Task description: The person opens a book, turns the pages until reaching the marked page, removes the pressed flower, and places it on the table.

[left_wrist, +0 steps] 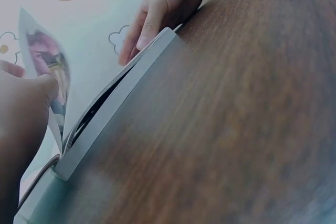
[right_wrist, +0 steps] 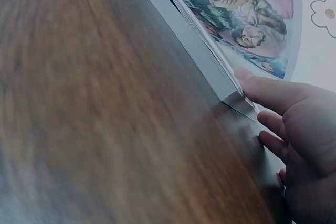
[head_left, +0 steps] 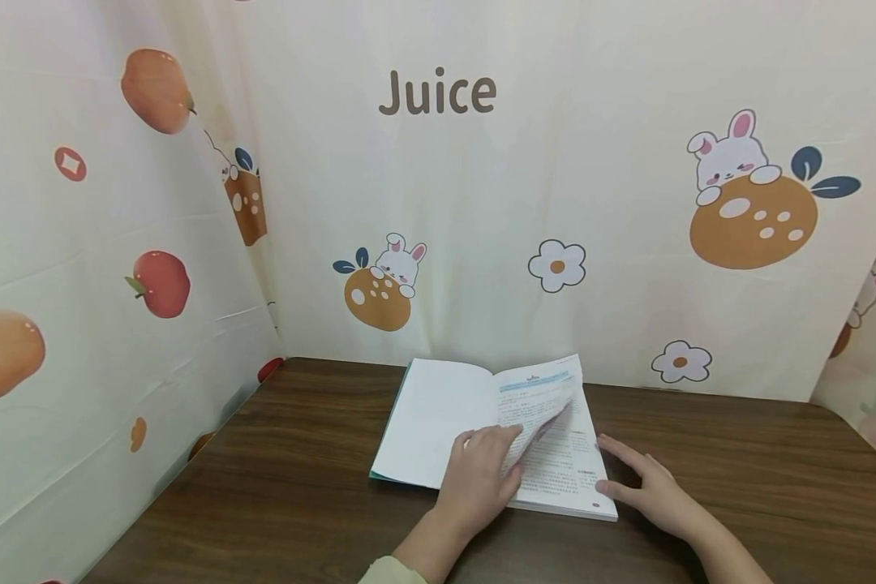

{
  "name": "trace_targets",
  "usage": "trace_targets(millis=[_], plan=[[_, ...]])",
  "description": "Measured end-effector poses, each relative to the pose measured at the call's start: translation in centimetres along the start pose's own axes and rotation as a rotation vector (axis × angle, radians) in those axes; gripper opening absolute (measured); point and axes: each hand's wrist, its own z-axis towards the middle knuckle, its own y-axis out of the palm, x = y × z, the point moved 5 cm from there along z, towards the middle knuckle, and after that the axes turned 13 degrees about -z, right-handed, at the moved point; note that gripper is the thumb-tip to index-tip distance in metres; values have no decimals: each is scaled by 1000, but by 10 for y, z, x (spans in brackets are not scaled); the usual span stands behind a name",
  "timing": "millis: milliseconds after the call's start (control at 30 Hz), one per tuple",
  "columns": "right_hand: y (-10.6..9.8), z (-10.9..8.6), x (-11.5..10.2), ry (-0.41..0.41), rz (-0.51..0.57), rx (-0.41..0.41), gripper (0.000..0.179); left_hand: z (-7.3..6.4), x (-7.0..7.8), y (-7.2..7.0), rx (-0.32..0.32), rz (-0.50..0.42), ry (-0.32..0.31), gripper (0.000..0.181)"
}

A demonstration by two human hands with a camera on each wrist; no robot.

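Note:
An open paperback book [head_left: 438, 422] lies on the wooden table, its left page blank and its right side printed with text. My left hand [head_left: 478, 474] reaches over the lower middle of the book and pinches a lifted page [head_left: 543, 414] between thumb and fingers. That page curls up and leftward; a coloured picture [right_wrist: 249, 11] shows on its underside in the right wrist view. At the book's right edge is my right hand [head_left: 650, 491], its thumb touching near the lower corner and its fingers loosely extended beside the page edges [right_wrist: 205, 56].
The dark wood table [head_left: 285, 478] extends to both sides of the book. Behind it hangs a pale curtain [head_left: 474, 195] printed with rabbits, fruit, flowers and the word Juice, reaching down to the table's back edge. Another printed curtain side [head_left: 58, 259] stands at the left.

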Motion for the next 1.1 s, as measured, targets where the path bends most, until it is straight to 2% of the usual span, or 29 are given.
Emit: trace_targets(millis=[133, 433, 667, 833, 1100], plan=[[0, 0, 0, 13, 10, -15, 64, 2, 0, -5, 70, -37, 31, 67], [1, 1, 1, 44, 9, -35, 66, 0, 0, -9, 185, -88, 94, 87], [2, 1, 0, 56, -2, -45, 67, -1, 1, -13, 214, -84, 123, 91], [2, 0, 0, 54, -6, -52, 66, -3, 2, -14, 234, -1, 146, 97], [1, 0, 0, 50, -6, -45, 65, -2, 1, -14, 237, 178, 107, 95]])
